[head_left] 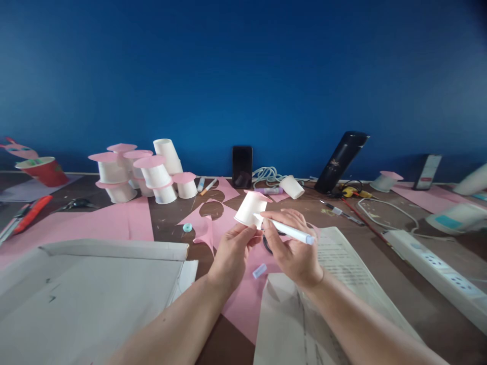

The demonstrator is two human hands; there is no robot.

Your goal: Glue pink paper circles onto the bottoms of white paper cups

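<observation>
An upside-down white paper cup point(249, 209) with a pink paper disc on its top is tilted in my left hand point(233, 253), whose fingers pinch its lower rim. My right hand point(294, 246) is closed around a white marker point(291, 231), its tip at the cup's side. Below the hands a light purple marker cap point(259, 270) lies on pink paper point(243, 304). Left of the cup are a small teal ring point(187, 227) and pink paper with round holes cut out.
Several white cups with pink discs point(152, 175) stand stacked at the back left. A white box lid point(114, 299) lies front left, a red cutter point(33, 214) beyond it. Behind are a phone point(242, 166) and black bottle point(340, 162); a power strip point(437, 274) lies right.
</observation>
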